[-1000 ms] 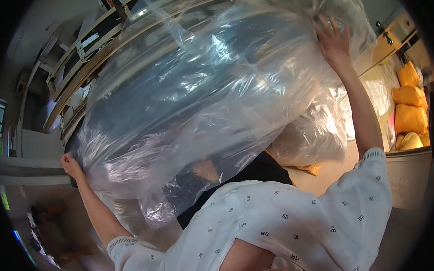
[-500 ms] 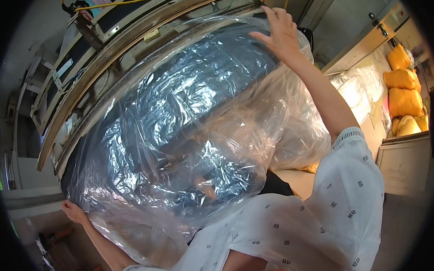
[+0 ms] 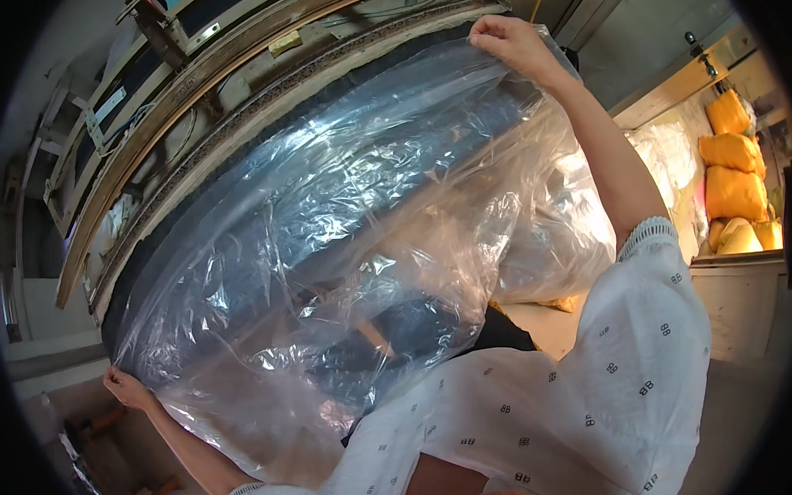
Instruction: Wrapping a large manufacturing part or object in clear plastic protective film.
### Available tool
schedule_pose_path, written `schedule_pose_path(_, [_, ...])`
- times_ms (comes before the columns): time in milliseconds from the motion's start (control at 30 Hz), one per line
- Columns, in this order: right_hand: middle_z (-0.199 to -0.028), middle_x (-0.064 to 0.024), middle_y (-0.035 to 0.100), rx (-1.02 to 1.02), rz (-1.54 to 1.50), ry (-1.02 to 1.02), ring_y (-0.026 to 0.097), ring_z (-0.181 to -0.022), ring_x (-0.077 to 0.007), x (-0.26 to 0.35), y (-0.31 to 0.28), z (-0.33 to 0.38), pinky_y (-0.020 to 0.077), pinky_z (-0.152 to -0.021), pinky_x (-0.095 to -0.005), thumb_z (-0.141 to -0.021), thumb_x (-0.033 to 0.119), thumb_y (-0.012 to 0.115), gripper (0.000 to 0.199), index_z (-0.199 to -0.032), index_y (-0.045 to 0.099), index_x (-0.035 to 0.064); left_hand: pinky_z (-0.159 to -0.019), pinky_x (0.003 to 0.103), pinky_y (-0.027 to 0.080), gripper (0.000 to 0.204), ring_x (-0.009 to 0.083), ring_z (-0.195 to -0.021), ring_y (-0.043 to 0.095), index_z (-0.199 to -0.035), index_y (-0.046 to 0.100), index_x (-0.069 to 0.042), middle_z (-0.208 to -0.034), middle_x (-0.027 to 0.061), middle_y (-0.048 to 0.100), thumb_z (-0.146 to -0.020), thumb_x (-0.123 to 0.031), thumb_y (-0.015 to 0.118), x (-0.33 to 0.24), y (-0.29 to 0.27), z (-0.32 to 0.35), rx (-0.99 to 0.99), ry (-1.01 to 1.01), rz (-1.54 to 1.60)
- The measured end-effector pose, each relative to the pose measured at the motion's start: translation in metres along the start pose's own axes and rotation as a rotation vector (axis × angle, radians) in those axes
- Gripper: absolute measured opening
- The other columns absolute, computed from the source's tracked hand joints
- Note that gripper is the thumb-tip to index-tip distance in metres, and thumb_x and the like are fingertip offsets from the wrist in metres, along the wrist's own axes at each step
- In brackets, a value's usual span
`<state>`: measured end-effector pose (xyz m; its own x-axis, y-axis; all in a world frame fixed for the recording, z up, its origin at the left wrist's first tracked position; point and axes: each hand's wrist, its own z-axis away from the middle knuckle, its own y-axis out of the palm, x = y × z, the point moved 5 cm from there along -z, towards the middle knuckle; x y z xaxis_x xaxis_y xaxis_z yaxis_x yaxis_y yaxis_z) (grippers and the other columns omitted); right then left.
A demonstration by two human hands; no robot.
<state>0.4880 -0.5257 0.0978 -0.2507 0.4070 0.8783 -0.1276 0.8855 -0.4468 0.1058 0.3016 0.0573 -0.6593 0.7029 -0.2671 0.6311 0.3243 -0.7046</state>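
A: Clear plastic sheet (image 3: 342, 214): position, handling?
B: Spread over a dark layer (image 3: 152, 252), between both hands. Best drawn evenly from both corners, so that creases may be flattened.
A: Hands?
B: Left hand (image 3: 129, 389): stretched out near left, fingers (image 3: 113, 377) pinched on the sheet's corner. Right hand (image 3: 520, 49): extended far right, wrist bent leftward, fingers narrowed on the far edge.

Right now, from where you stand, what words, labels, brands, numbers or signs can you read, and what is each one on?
White top: small dark letter-like marks, repeated across the cloth; I won't copy them out.
Clear plastic sheet: no lettering that I can make out among the creases and glare.
Orange bundles: no lettering that I can make out.
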Motion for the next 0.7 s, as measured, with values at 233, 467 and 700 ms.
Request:
schedule_pose_path(233, [-0.065, 0.0034, 0.047, 0.055, 0.39, -0.179, 0.041, -0.062, -0.0053, -0.001, 0.009, -0.001, 0.0351, -0.057, -0.0219, -0.081, 0.026, 0.063, 0.023, -0.081, 0.056, 0.0041, -0.079, 0.03, 0.043, 0.029, 0.0216, -0.087, 0.055, -0.1, 0.055, 0.004, -0.098, 0.0135, 0.059, -0.086, -0.021, 0.055, 0.084, -0.034, -0.022, -0.074, -0.107, 0.246])
schedule_pose_path(467, [-0.066, -0.0067, 0.056, -0.05, 0.458, -0.225, 0.053, -0.062, -0.0218, -0.008, 0.033, -0.001, 0.0408, -0.058, -0.0328, -0.075, 0.032, 0.06, 0.026, -0.074, 0.057, 0.0067, -0.082, 0.025, 0.043, 0.035, 0.0151, -0.095, 0.054, -0.11, 0.054, -0.002, -0.105, 0.0072, 0.057, -0.087, -0.027, 0.058, 0.117, -0.093, 0.0, 0.194, -0.38, 0.756])
schedule_pose_path(700, [-0.073, -0.0074, 0.056, -0.144, 0.544, -0.401, 0.055, -0.069, -0.026, 0.009, 0.045, 0.012, 0.0423, -0.062, -0.0363, -0.076, 0.032, 0.059, 0.025, -0.074, 0.055, 0.0072, -0.087, 0.024, 0.041, 0.038, 0.0135, -0.099, 0.052, -0.115, 0.052, -0.005, -0.109, 0.0028, 0.056, -0.084, -0.026, 0.062, 0.063, -0.203, 0.068, 0.227, -0.542, 0.723])
